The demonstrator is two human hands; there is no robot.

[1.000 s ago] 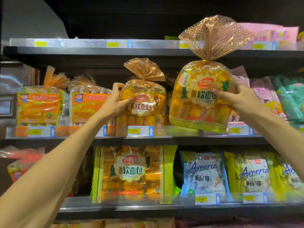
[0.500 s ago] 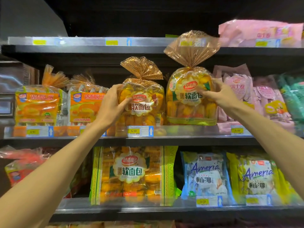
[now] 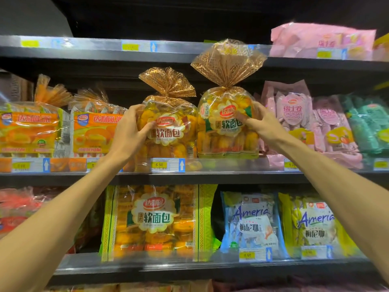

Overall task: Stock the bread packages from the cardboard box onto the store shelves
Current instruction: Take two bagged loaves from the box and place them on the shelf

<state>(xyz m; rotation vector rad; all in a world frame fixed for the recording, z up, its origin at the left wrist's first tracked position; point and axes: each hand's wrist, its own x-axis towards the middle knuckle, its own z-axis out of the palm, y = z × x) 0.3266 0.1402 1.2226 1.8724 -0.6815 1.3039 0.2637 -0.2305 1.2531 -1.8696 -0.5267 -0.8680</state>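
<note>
Two yellow bread bags with gold gathered tops stand upright side by side on the middle shelf. My left hand grips the left bread bag by its left side, thumb across the front label. My right hand holds the right bread bag at its upper right, fingers curled over the front. The right bag stands on the shelf beside the left bag. The cardboard box is out of view.
Orange cake packs fill the shelf to the left, pink roll packs and green packs to the right. A price tag rail runs along the shelf edge. Below lie a flat bread pack and Ameria packs. The top shelf holds a pink pack.
My right hand has carried the right bread bag back and down until it stands on the middle shelf beside the left one. My left hand kept its grip on the left bag.
</note>
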